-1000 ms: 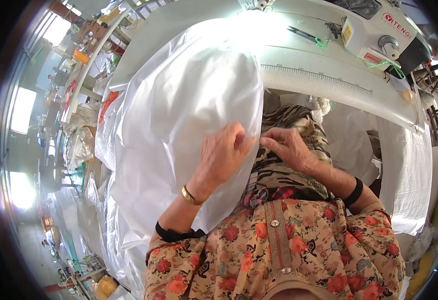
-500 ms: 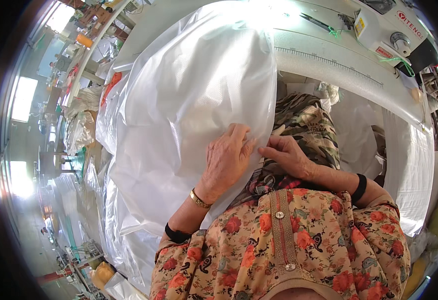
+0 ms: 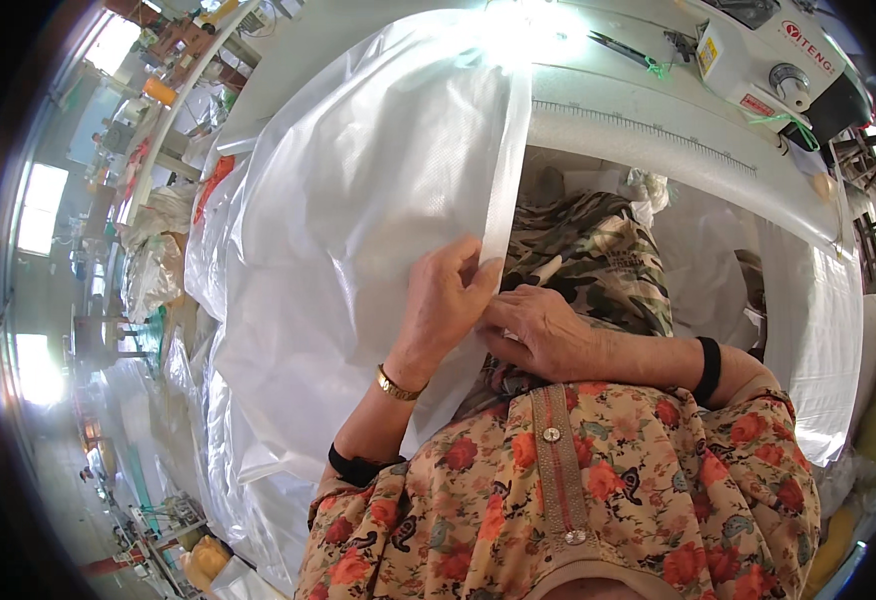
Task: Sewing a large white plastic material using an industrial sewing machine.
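Note:
A large sheet of shiny, translucent white woven plastic [image 3: 348,200] hangs from the worktable over my lap, a narrow folded strip [image 3: 504,190] running down its right edge. At the lower end of that strip my left hand [image 3: 446,305] pinches the edge between thumb and fingers. Just right of it and touching, my right hand [image 3: 543,330] has its fingers curled at the same edge. Its fingertips are partly hidden behind the left hand and the sheet.
A white sewing machine [image 3: 763,65] stands at the far right of the worktable [image 3: 638,90], which has a ruler scale along its near edge. Black snips [image 3: 623,50] with green string lie near a bright lamp glare. Crumpled clear plastic [image 3: 153,265] is heaped at left.
The sheet's right edge has shifted left and now shows a folded strip. My right hand has moved left to meet my left hand at the edge.

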Action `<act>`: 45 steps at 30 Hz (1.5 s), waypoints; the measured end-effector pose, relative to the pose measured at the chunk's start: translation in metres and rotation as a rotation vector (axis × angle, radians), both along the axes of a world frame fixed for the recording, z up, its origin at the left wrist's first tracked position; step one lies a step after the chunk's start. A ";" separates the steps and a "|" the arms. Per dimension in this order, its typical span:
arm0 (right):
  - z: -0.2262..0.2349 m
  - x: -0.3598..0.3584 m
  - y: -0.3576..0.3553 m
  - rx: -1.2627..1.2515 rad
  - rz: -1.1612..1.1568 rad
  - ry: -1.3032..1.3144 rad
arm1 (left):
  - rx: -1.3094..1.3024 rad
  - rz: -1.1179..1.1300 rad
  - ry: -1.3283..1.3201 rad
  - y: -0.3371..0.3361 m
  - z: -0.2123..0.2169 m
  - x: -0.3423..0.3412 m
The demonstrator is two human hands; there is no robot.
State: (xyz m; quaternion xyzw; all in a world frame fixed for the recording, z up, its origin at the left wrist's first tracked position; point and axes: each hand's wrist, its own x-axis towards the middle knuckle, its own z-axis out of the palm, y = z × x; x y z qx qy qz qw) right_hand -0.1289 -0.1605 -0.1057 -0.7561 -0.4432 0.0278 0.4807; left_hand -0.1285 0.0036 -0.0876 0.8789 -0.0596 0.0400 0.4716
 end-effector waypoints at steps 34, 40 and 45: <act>0.051 0.251 -0.004 -0.474 -0.873 -0.153 | -0.006 -0.173 -0.243 0.006 0.060 -0.014; 0.056 0.275 0.013 -0.601 -1.040 -0.155 | 0.015 -0.224 -0.305 0.004 0.046 -0.014; 0.051 0.296 0.012 -0.576 -1.065 -0.138 | 0.058 -0.230 -0.325 0.001 0.040 -0.012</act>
